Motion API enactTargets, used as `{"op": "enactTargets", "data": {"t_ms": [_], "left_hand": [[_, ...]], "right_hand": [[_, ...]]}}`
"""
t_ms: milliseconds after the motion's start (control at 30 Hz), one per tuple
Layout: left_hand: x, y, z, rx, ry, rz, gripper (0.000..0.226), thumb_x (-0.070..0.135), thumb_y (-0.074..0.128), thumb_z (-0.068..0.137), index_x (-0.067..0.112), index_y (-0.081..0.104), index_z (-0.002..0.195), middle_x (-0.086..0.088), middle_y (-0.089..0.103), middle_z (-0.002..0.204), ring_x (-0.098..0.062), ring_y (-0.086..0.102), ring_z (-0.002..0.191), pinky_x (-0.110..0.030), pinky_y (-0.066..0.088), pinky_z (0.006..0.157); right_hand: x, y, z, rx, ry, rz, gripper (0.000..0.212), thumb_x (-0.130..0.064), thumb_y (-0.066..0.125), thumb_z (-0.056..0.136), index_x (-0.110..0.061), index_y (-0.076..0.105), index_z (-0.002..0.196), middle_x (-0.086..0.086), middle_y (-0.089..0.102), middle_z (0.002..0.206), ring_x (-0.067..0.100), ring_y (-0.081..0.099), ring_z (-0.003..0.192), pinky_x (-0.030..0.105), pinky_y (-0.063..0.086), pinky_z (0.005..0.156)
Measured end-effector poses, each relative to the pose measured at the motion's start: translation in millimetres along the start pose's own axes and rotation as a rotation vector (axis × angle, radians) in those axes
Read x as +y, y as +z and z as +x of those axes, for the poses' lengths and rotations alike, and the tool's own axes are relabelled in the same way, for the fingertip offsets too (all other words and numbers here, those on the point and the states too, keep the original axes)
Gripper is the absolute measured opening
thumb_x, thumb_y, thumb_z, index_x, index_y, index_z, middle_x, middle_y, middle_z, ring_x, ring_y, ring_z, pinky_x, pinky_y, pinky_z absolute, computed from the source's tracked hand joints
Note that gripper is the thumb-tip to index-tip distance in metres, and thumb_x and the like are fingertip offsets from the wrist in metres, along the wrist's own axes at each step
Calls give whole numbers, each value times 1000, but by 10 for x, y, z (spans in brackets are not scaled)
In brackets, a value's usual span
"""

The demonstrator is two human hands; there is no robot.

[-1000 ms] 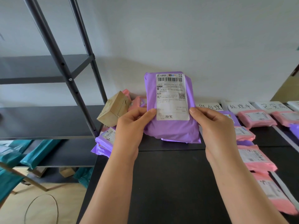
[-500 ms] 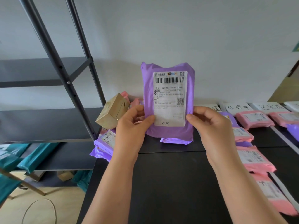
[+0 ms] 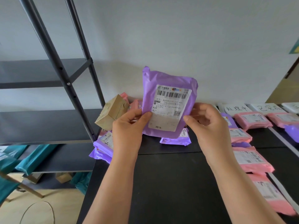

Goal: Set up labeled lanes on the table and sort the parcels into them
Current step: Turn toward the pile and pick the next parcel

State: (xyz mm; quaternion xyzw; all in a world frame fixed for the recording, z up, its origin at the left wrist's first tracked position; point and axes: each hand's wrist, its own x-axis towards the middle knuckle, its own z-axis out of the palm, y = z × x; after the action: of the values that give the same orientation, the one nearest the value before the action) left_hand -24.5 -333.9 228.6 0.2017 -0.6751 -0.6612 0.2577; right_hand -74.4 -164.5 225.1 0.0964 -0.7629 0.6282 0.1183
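I hold a purple parcel (image 3: pixel 168 81) upright and tilted a little to the right above the back of the black table (image 3: pixel 169 183), its white shipping label facing me. My left hand (image 3: pixel 127 126) pinches its lower left edge, thumb on the label. At the lower right edge my right hand (image 3: pixel 208 125) has its thumb on the parcel and its fingers curled. Handwritten lane labels (image 3: pixel 236 108) (image 3: pixel 267 108) lie along the wall at the right. Below them pink parcels (image 3: pixel 252 120) (image 3: pixel 250 159) lie in rows.
A pile of purple parcels (image 3: pixel 103 143), pink ones and a brown cardboard box (image 3: pixel 111 113) sits at the table's back left corner. One more purple parcel (image 3: pixel 175 140) lies under the held one. A dark metal shelf (image 3: pixel 48 125) stands to the left, with teal bags (image 3: pixel 32 157) beneath.
The purple parcel has risen slightly and tipped to the right. My right hand's grip has shifted to the parcel's edge, fingers more curled. The view has drifted a little.
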Motion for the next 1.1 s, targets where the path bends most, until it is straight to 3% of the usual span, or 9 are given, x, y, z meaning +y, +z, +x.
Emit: {"op": "enactTargets", "data": {"t_ms": [133,200,267,367,467,633,733,933,1100], "left_hand": [[-68,1,28,-43,87,219,24,16,72,88,39,75,81,13,71,73,-14,65,71,-34,56,66],[-81,23,23,-66,121,312,33,18,72,87,49,69,75,23,67,68,-3,59,67,-24,51,64],[-85,64,20,-82,144,357,26,17,72,87,42,73,79,28,63,66,2,55,65,-13,42,56],[-87,114,41,-98,210,383,12,14,71,88,23,79,89,20,60,65,2,51,62,-16,38,54],[-102,137,61,-98,262,393,12,13,71,87,21,79,87,14,62,65,-1,50,64,-24,40,59],[-146,189,61,-139,294,389,13,12,71,86,17,80,96,16,66,78,8,52,67,-10,39,59],[-206,236,55,-179,322,389,15,15,71,88,21,79,99,14,71,86,6,56,74,-15,44,64],[-526,337,95,-118,503,517,28,12,71,87,18,72,115,10,66,116,-2,48,115,-20,41,97],[-874,313,42,-157,161,543,38,25,72,87,17,60,123,1,61,119,-22,56,111,-35,47,90]], "right_hand": [[-34,-60,38,115,-205,-185,39,-18,69,92,-28,58,128,-14,62,118,0,57,105,2,40,80],[-2,-81,70,118,-317,-328,38,-20,68,92,-24,61,130,-15,61,119,4,54,108,7,36,87],[44,-83,93,139,-414,-417,29,-19,69,91,-18,69,120,-12,64,107,4,50,97,5,32,82],[95,-87,112,160,-464,-492,21,-22,68,87,-16,74,106,-4,68,94,17,53,88,21,34,75],[147,-134,102,157,-434,-533,16,-21,72,87,-16,76,101,-4,68,90,24,57,86,29,37,75],[149,-195,5,131,-301,-420,10,-19,72,88,-18,74,97,-16,63,85,5,56,84,17,40,70],[160,-243,-65,159,-225,-356,2,-16,72,88,-18,72,88,-18,65,81,0,56,84,12,42,67],[326,-286,-186,249,-50,-346,7,-16,69,90,-22,69,85,-19,66,84,7,64,84,22,50,68],[543,-430,-340,364,135,-336,3,-19,65,95,-19,66,92,-13,67,90,8,68,88,29,58,65]]}}
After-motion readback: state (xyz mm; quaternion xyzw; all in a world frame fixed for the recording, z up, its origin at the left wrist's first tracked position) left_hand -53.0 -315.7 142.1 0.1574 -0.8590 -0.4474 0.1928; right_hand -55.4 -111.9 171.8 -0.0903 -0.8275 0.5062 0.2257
